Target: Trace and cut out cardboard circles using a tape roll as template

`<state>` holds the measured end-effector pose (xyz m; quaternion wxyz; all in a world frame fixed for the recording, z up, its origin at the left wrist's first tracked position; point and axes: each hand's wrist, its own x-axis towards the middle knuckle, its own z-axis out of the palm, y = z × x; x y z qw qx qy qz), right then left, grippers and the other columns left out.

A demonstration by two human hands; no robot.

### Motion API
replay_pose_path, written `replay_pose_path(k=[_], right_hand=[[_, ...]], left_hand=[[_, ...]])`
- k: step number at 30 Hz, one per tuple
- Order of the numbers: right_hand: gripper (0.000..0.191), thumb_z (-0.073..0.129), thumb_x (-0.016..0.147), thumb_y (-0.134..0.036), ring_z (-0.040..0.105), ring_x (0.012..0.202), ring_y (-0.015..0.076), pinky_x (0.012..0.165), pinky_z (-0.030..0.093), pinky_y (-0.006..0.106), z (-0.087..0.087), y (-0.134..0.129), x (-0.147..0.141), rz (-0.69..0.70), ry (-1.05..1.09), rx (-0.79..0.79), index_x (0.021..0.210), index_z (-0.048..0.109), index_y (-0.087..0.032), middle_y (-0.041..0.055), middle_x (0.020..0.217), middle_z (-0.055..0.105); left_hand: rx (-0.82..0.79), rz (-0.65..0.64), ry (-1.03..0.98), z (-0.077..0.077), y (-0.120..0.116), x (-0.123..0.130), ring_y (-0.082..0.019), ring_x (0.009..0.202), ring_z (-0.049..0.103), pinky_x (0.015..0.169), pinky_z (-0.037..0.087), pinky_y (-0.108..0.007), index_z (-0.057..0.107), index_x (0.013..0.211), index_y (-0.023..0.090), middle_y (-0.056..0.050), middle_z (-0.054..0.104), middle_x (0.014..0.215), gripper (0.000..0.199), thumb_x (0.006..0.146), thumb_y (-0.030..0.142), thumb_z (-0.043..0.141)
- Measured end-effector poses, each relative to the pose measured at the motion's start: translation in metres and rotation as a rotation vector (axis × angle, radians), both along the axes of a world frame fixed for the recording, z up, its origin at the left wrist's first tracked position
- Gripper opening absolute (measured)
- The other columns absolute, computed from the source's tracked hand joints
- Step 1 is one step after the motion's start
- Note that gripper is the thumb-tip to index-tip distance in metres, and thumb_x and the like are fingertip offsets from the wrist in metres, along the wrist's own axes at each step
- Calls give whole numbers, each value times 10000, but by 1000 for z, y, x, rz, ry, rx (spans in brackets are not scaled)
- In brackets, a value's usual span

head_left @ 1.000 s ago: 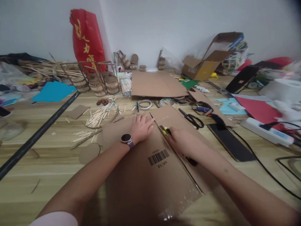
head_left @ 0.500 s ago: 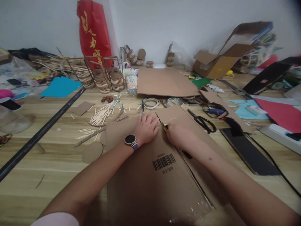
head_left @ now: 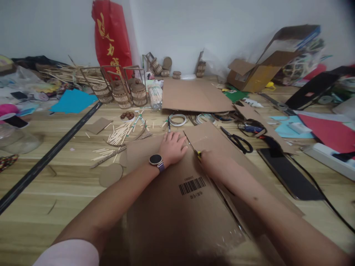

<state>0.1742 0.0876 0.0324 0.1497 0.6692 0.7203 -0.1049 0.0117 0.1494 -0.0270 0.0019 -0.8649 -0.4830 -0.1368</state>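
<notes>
A large sheet of brown cardboard [head_left: 166,207] with a printed barcode lies in front of me, with a long dark slit running along its right part. My left hand [head_left: 173,147] rests flat on its far part, fingers stretched out, a watch [head_left: 155,160] on the wrist. Right of it, my right hand [head_left: 210,162] is closed around a utility knife [head_left: 199,153]; only a bit of its yellow body shows. The knife sits at the slit, and its blade is hard to make out. Beyond the slit lies a cardboard strip [head_left: 212,136].
Scissors [head_left: 237,140] and a black phone [head_left: 290,173] lie on the right, near a white power strip [head_left: 330,159]. Thin wooden sticks [head_left: 122,133] and a cardboard disc [head_left: 111,175] are on the left. Small lidded baskets [head_left: 121,98] and a cardboard panel [head_left: 196,96] stand farther back.
My right hand has drawn the knife a little toward me and to the right along the slit. My left hand keeps its place on the cardboard. The view has shifted slightly.
</notes>
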Motion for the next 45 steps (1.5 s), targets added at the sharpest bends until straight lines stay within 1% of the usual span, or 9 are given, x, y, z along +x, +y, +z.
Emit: replay_pose_path(k=[4, 11, 13, 16, 21, 26, 35, 41, 45], right_hand=[[205, 565, 1065, -219, 775, 881, 220, 769, 631, 383, 9, -43, 8, -105, -22, -82, 1211, 675, -126, 90, 1036, 781], [505, 444, 932, 16, 830, 848, 327, 651, 618, 366, -2, -150, 42, -169, 27, -216, 1343, 648, -194, 161, 950, 846], [644, 388, 921, 14, 828, 781, 321, 646, 626, 407, -7, -180, 61, -170, 61, -86, 1475, 549, -272, 104, 883, 852], [434, 417, 1009, -196, 823, 874, 326, 678, 634, 381, -1, -193, 95, -167, 200, 41, 1379, 624, -288, 104, 972, 856], [331, 384, 1078, -354, 800, 803, 340, 628, 573, 405, 28, -114, 132, -286, -74, 184, 1211, 651, -210, 145, 918, 827], [300, 508, 1090, -368, 751, 883, 224, 773, 600, 387, 11, -28, 135, -332, -202, 310, 1185, 656, -125, 94, 1045, 763], [305, 521, 1075, -385, 674, 1090, 260, 918, 537, 439, -3, 4, 112, -118, -196, 525, 1101, 694, -136, 95, 1105, 723], [246, 597, 1036, -382, 653, 1079, 259, 949, 501, 460, 4, 33, 86, 80, -73, 576, 1034, 701, -159, 67, 1081, 712], [277, 610, 1037, -365, 624, 1206, 285, 1017, 496, 509, 18, 63, 66, 218, 61, 600, 1227, 668, -172, 94, 1287, 673]], left_hand=[[1, 11, 0, 0, 0, 0, -349, 1351, 448, 1195, 309, -546, 597, 1406, 198, -137, 552, 1475, 461, 1003, 388, 482], [11, 10, 5, 0, 0, 0, -352, 1335, 462, 1192, 309, -546, 593, 1418, 187, -146, 558, 1465, 464, 1005, 364, 480], [16, 13, 4, 0, 0, 0, -358, 1337, 460, 1189, 309, -556, 592, 1416, 182, -152, 554, 1467, 461, 1005, 359, 479], [25, 12, 4, 0, -1, 0, -362, 1350, 451, 1184, 313, -559, 584, 1418, 174, -162, 551, 1465, 462, 1005, 353, 480], [41, 14, -10, -1, -1, -2, -339, 1328, 486, 1169, 350, -508, 591, 1389, 157, -174, 561, 1440, 443, 999, 342, 491], [60, 72, -17, 1, -4, -4, -333, 1335, 503, 1190, 338, -499, 615, 1334, 143, -173, 582, 1418, 407, 990, 345, 533], [56, 415, 16, 18, 20, -20, -264, 1114, 663, 962, 552, -490, 649, 1229, 167, -101, 671, 1249, 302, 1006, 370, 631], [6, 426, 86, 29, 32, -15, -245, 1061, 687, 920, 586, -464, 657, 1222, 168, -94, 683, 1232, 296, 1001, 365, 648], [-11, 430, 115, 53, 26, -6, -229, 1024, 698, 915, 584, -450, 681, 1149, 161, -82, 710, 1162, 263, 1009, 379, 636]])
